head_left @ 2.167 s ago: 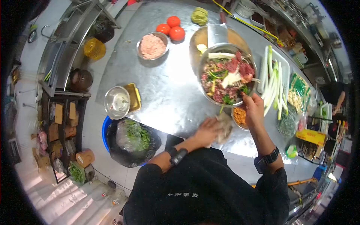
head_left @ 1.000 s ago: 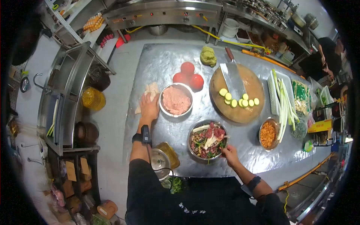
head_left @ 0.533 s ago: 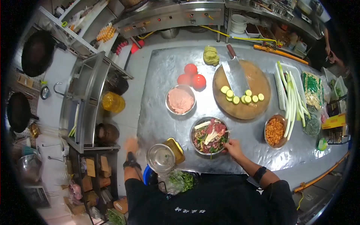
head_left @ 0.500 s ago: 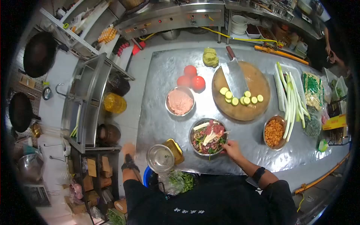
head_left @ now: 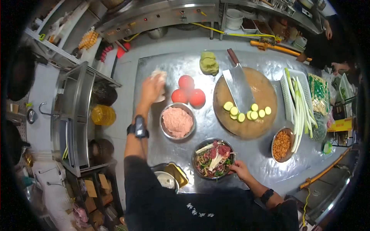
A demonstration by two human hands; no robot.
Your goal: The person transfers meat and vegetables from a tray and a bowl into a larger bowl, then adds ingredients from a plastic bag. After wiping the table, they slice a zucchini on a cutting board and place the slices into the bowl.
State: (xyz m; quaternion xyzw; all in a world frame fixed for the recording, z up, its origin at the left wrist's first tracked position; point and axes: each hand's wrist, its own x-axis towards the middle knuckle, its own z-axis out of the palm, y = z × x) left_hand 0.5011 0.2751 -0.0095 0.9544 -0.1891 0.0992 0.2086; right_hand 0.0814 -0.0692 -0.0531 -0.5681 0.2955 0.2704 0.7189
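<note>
My left hand [head_left: 152, 89] is over the far left part of the steel table [head_left: 154, 119], its fingers closed round a pale cloth [head_left: 161, 81]. Three red tomatoes [head_left: 197, 97] lie just right of it, and a bowl of pink minced meat [head_left: 177, 122] stands nearer to me. At the near edge my right hand [head_left: 238, 169] pinches the rim of a metal bowl [head_left: 213, 158] holding meat, greens and pale strips. A cleaver [head_left: 239, 86] rests on the round wooden board [head_left: 246, 129] beside zucchini slices [head_left: 254, 115].
A green lump [head_left: 209, 63] sits behind the board. On the right are a bowl of brown pieces [head_left: 282, 145], leeks [head_left: 296, 111] on a white basket [head_left: 287, 96] and bagged goods [head_left: 319, 92]. A tin [head_left: 178, 175] stands near my body. Another person [head_left: 327, 46] is at the far right.
My left hand has moved from beside the table's near left to its far left, where it now holds the cloth. My right hand is still at the bowl's rim. The view has shifted a little.
</note>
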